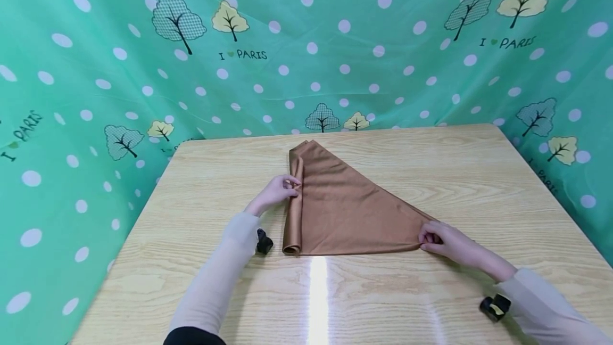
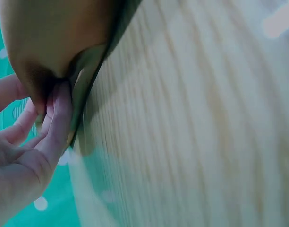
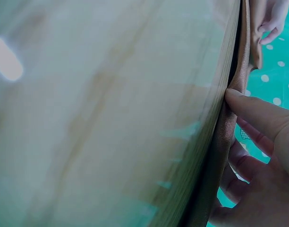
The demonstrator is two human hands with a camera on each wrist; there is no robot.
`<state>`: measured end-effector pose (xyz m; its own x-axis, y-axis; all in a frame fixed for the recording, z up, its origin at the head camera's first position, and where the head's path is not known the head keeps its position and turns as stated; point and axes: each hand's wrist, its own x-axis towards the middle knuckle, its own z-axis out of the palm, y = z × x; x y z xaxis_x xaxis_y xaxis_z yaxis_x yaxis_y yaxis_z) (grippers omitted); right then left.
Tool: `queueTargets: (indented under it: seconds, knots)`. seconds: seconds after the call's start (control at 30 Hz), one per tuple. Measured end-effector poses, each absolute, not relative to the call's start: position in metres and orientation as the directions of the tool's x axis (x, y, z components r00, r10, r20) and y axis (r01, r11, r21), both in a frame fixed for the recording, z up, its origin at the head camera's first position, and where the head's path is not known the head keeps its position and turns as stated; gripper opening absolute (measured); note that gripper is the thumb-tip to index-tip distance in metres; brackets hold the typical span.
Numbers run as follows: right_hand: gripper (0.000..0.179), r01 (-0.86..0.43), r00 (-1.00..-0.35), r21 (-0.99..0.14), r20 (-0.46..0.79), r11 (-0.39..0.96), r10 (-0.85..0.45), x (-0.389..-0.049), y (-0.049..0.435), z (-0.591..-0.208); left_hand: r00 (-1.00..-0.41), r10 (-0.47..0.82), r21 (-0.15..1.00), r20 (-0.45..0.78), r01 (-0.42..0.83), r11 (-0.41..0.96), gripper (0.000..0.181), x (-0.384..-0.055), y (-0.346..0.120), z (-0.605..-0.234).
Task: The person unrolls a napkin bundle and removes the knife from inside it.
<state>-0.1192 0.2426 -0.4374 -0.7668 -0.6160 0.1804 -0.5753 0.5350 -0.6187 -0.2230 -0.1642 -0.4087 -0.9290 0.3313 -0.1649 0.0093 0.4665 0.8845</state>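
The brown cloth [image 1: 354,212] lies on the worktop as a smooth, faintly glossy triangle, its left side wound into an upright-running roll whose near end shows a dark spiral opening. At that roll, the fingers of the left hand [image 1: 278,189] pinch the fabric partway along. From a layered peak at the far left, a long edge slopes down past soft creases to the right corner, where the fingers of the right hand [image 1: 445,238] pinch the hem between thumb and fingertips; the near edge runs almost straight between roll and corner. The worktop [image 1: 206,185], pale wood-grained and glossy, extends beyond the cloth on both sides, and a white glare streak [image 1: 318,300] sits just nearer than the cloth's near edge. Left of, behind and right of the cloth hangs a green backdrop [image 1: 268,92] with white dots, patterned and yellow trees, and "I PARIS" lettering with small hearts.
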Motion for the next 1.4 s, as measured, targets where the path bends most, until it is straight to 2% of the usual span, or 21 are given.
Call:
queueTargets:
  seconds: [0.1, 0.27, 0.5, 0.77, 1.17, 1.4]
  knots:
    - [0.016, -0.58, -0.764, -0.613, 0.182, 0.536, -0.619, -0.119, 0.243, -0.437, -0.936, 0.286, 0.907, -0.204, -0.071, 0.415, 0.028, -0.217, -0.168, -0.399]
    - [0.016, -0.581, -0.765, -0.608, 0.18, 0.541, -0.618, -0.12, 0.243, -0.437, -0.942, 0.219, 0.911, -0.253, -0.156, 0.383, 0.029, -0.221, -0.182, -0.406]
    - [0.014, -0.559, -0.772, -0.625, 0.153, 0.545, -0.616, -0.119, 0.242, -0.436, -0.945, 0.175, 0.914, -0.275, -0.201, 0.352, 0.034, -0.226, -0.198, -0.424]
    - [0.015, -0.558, -0.775, -0.627, 0.16, 0.544, -0.611, -0.12, 0.242, -0.437, -0.94, 0.131, 0.883, -0.316, -0.24, 0.404, 0.037, -0.222, -0.207, -0.427]
    - [0.016, -0.582, -0.761, -0.611, 0.177, 0.536, -0.624, -0.12, 0.242, -0.438, -0.961, 0.115, 0.865, -0.253, -0.171, 0.472, 0.037, -0.221, -0.211, -0.431]
    - [0.018, -0.588, -0.758, -0.607, 0.183, 0.535, -0.626, -0.12, 0.241, -0.438, -0.983, 0.093, 0.794, -0.161, -0.074, 0.604, 0.032, -0.221, -0.209, -0.429]
